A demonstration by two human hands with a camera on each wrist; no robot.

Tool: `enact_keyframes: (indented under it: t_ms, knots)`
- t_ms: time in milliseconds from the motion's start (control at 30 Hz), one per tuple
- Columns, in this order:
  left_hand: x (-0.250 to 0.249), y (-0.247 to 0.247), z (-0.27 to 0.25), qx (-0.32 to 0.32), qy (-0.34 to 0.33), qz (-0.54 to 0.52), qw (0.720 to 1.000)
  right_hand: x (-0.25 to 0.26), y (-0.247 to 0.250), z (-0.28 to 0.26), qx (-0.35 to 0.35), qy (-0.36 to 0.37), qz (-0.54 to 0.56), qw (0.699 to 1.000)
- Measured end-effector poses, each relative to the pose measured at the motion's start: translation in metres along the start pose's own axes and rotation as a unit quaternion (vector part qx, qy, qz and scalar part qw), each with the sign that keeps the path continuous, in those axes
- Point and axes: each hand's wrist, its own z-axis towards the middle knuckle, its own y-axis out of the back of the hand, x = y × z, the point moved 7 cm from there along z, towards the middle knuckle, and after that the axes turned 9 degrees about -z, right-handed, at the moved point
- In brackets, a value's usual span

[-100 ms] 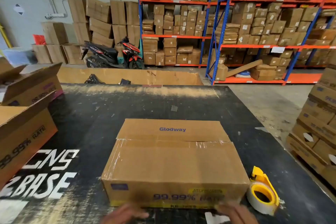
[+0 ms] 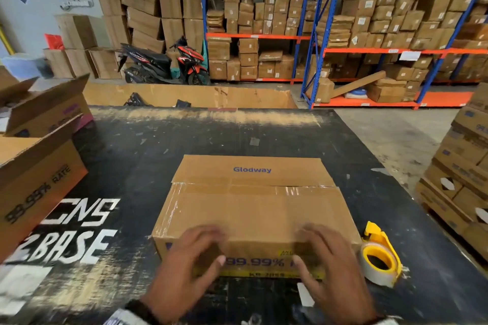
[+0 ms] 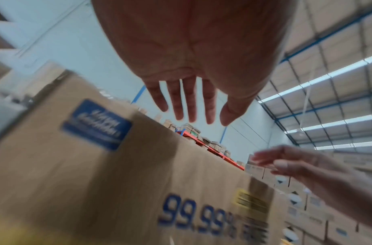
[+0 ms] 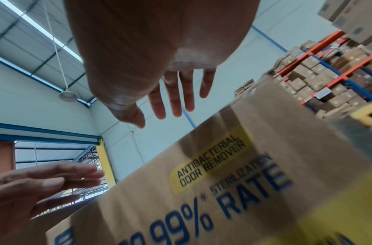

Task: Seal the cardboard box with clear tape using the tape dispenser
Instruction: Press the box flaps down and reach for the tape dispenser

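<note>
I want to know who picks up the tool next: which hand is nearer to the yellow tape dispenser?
Right. The right hand is beside the tape dispenser; the left hand is farther left.

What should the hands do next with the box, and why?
Probably lay both open hands flat on the cardboard box and steady it. The left hand and right hand hover over its near edge with straight fingers, holding nothing. Clear tape already covers the top seam, and the yellow tape dispenser sits unused on the table beside the box.
</note>
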Motion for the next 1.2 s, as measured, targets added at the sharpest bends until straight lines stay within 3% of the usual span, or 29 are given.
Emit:
enact_keyframes:
  t_ms: [67, 200, 633, 800, 1000, 1200]
  knots:
    - [0.002, -0.004, 0.028, 0.008, -0.005, 0.093, 0.996, 0.008, -0.011, 0.029, 0.049, 0.012, -0.037, 0.998]
    - [0.029, -0.030, 0.033, 0.048, 0.030, 0.185, 0.981, 0.001, -0.052, 0.040, 0.154, -0.007, -0.088, 0.984]
    - [0.011, -0.034, 0.067, 0.044, 0.071, 0.170, 0.982, 0.004, -0.056, 0.038, 0.164, 0.001, -0.142, 0.976]
    - [-0.004, -0.072, 0.119, 0.087, 0.049, 0.181, 0.978, 0.003, -0.056, 0.038, 0.169, 0.001, -0.146, 0.975]
    - [0.008, -0.106, 0.141, 0.138, 0.090, 0.216, 0.962, 0.005, -0.049, 0.044, 0.146, -0.001, -0.134, 0.980]
    - [0.014, -0.110, 0.135, 0.157, 0.093, 0.244, 0.952, -0.031, -0.058, 0.099, 0.256, -0.022, -0.124, 0.958]
